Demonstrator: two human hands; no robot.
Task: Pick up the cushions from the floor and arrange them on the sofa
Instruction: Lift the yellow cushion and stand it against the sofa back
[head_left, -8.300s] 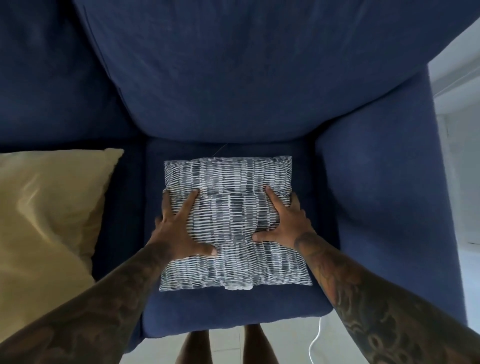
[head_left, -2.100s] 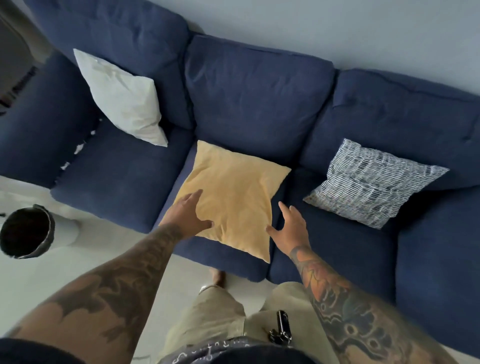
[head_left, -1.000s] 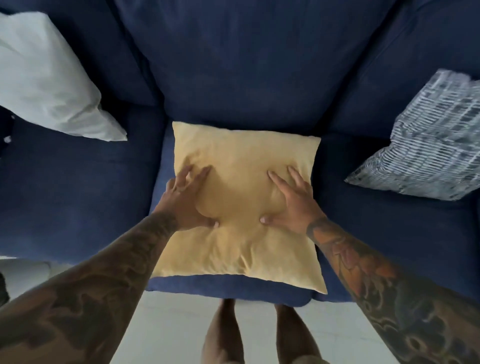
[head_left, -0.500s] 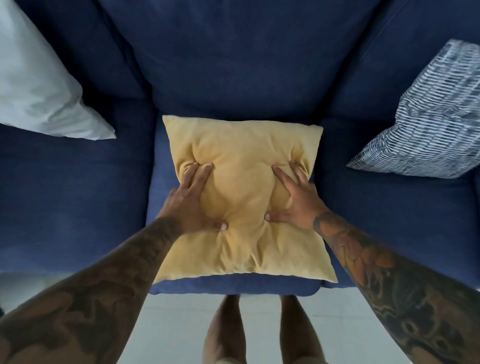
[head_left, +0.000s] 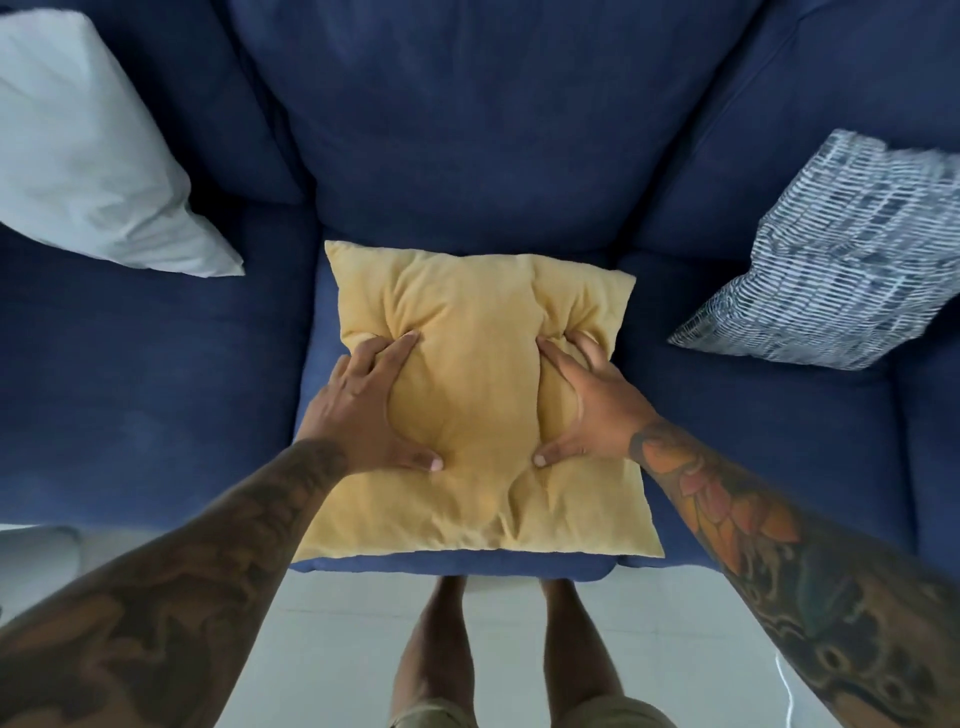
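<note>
We have both hands flat on the yellow cushion (head_left: 480, 415), palms down, fingers spread, nothing pinched: the left hand (head_left: 363, 410) presses its left half, the right hand (head_left: 587, 410) its right half, thumbs pointing in toward each other near the lower middle. Neither hand is closed around anything; we are pushing, not holding. The fabric bulges between the palms and wrinkles fan out from the fingertips, so we judge this as plumping or seating the cushion, squeezing filling toward the centre. The cushion lies flat on the middle seat of the sofa (head_left: 467, 130), its far edge touching the backrest, its near edge reaching the seat front. Lying flat suits pressing from above; we judge it likely needs tipping up against the backrest next, as the other two are. The white cushion (head_left: 98, 156) leans against the backrest at left, well apart from the yellow one. The striped cushion (head_left: 841, 260) leans the same way at right, also apart. With one cushion per seat, the spacing looks deliberate and even. No cushion shows on the visible floor (head_left: 332, 649), where our bare legs stand just beside the seat front, so we judge the task is nearly done. A thin white cord (head_left: 787, 696) runs along the floor at lower right. No brand, label or writing is readable anywhere; the arm tattoos show pictures, no legible text.
</note>
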